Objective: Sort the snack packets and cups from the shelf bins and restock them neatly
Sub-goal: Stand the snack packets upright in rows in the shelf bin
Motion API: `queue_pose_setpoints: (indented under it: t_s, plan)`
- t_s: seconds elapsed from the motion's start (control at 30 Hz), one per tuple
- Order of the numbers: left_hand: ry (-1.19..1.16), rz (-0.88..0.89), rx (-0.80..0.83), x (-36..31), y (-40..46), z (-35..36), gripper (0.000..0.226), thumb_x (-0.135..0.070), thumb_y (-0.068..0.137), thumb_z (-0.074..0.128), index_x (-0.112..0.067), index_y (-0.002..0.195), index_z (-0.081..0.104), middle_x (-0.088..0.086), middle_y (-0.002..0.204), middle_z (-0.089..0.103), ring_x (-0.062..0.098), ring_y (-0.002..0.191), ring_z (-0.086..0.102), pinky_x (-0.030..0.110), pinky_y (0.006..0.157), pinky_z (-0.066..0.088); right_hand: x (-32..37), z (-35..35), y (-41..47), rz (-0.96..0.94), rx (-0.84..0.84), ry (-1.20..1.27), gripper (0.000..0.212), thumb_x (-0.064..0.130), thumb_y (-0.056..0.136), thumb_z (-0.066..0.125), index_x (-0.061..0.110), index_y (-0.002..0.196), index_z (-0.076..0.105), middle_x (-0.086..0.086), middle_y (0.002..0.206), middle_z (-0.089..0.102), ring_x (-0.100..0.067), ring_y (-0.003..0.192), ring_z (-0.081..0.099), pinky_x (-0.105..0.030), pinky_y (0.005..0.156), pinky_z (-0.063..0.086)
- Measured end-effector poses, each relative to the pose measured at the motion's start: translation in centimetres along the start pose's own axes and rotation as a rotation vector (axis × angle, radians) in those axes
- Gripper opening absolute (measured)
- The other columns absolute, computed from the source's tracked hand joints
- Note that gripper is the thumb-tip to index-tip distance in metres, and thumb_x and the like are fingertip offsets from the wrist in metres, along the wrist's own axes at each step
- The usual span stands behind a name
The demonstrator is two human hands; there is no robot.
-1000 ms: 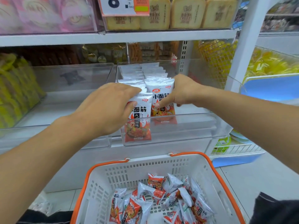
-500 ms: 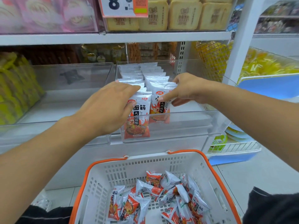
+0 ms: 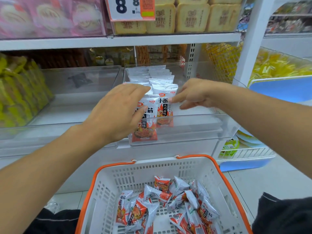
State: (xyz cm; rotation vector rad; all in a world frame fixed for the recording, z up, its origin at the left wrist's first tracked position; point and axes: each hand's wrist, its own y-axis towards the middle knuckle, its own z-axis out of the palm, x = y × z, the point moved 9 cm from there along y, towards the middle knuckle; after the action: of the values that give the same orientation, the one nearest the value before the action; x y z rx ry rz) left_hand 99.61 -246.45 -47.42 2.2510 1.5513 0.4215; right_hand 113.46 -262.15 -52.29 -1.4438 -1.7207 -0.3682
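White-and-red snack packets (image 3: 145, 120) upright in clear bin (image 3: 185, 132), long axis vertical, print facing out. Left hand (image 3: 116, 112) loosely open, touching front packet; right hand (image 3: 194, 95) open, fingertips at second row.

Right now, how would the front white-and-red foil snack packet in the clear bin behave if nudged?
The front white-and-red foil snack packet stands thin and upright, so it would probably tip easily. Its glossy film looks slippery. Crumpled packets in the white basket suggest it is floppy and light.
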Motion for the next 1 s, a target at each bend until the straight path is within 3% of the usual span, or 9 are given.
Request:
queue_pose_setpoints:
  t_s: [0.17,0.3,0.37,0.43,0.53,0.67,0.73,0.83,1.0]
  plan:
    - [-0.139,0.225,-0.336,-4.6,-3.3,-2.1,0.017,-0.027,0.093,0.058,-0.012,0.093,0.066,0.003,0.082,0.065,0.028,0.076,0.059,0.039,0.066,0.047,4.7,-3.3,-9.3,-0.368,-0.289,-0.417,0.036,0.040,0.083,0.077,0.006,0.071,0.071,-0.008,0.063,0.071,-0.015,0.049,0.067,-0.022,0.045,0.052]
    - [-0.055,0.198,0.665,-7.4,-8.8,13.8,0.038,-0.053,0.094,0.052,-0.023,0.117,0.058,0.001,0.112,0.064,0.027,0.098,0.062,0.037,0.078,0.051,-3.9,11.6,-12.6,-0.232,0.525,-0.686,0.029,0.039,0.089,0.071,0.010,0.084,0.072,-0.010,0.075,0.072,-0.020,0.057,0.069,-0.028,0.047,0.054]
    - [-0.001,0.070,1.127,-6.9,-15.4,21.1,0.055,-0.059,0.093,0.053,-0.022,0.135,0.051,0.004,0.133,0.056,0.028,0.117,0.056,0.037,0.093,0.048,-12.0,18.1,-13.0,-0.089,0.782,-0.899,0.038,0.040,0.091,0.069,0.016,0.120,0.065,-0.011,0.113,0.069,-0.025,0.092,0.070,-0.032,0.071,0.057]
    - [-0.049,-0.086,1.313,-6.5,-21.1,25.9,0.066,-0.060,0.092,0.055,-0.017,0.141,0.047,0.005,0.142,0.051,0.027,0.124,0.052,0.037,0.099,0.045,-19.4,21.8,-12.6,-0.009,0.873,-1.099,0.067,0.042,0.094,0.064,0.018,0.150,0.037,-0.006,0.148,0.047,-0.023,0.129,0.050,-0.029,0.091,0.042]
    - [-0.226,-0.327,1.432,-7.0,-28.3,30.4,0.089,-0.069,0.085,0.058,-0.014,0.151,0.033,0.006,0.156,0.035,0.028,0.138,0.041,0.039,0.107,0.040,-26.6,24.4,-11.1,0.111,0.788,-1.047,0.088,0.043,0.093,0.066,0.013,0.158,0.015,-0.008,0.160,0.029,-0.028,0.140,0.038,-0.032,0.105,0.037]
    - [-0.466,-0.610,1.520,-8.5,-33.4,33.6,0.091,-0.079,0.081,0.052,-0.009,0.139,0.046,0.009,0.146,0.046,0.028,0.116,0.056,0.031,0.073,0.047,-32.1,28.1,-9.6,0.256,0.607,-0.684,0.105,0.058,0.086,0.067,0.019,0.159,0.003,-0.017,0.157,0.032,-0.037,0.135,0.043,-0.042,0.107,0.042]
    - [-0.449,-0.598,1.538,-8.9,-34.2,34.8,0.095,-0.080,0.080,0.051,-0.009,0.142,0.045,0.008,0.150,0.043,0.029,0.124,0.052,0.037,0.091,0.049,-33.5,30.2,-9.2,0.275,0.583,-0.700,0.106,0.066,0.084,0.063,0.034,0.157,-0.007,-0.022,0.160,0.020,-0.041,0.139,0.037,-0.048,0.108,0.040]
    - [-0.409,-0.527,1.646,-9.1,-35.5,36.1,0.097,-0.082,0.081,0.047,-0.015,0.151,0.037,0.005,0.160,0.030,0.030,0.142,0.036,0.047,0.115,0.033,-33.7,32.1,-8.2,0.280,0.495,-0.852,0.088,0.065,0.088,0.056,0.034,0.156,0.009,-0.020,0.155,0.025,-0.040,0.132,0.044,-0.047,0.098,0.046]
    - [-0.403,-0.504,1.795,-8.4,-37.4,35.5,0.104,-0.091,0.072,0.041,-0.020,0.148,0.043,0.004,0.158,0.035,0.032,0.139,0.040,0.048,0.111,0.036,-31.6,34.4,-7.1,0.100,0.483,-0.930,0.037,0.015,0.093,0.057,0.016,0.128,0.045,-0.009,0.109,0.062,-0.028,0.087,0.055,-0.035,0.065,0.043]
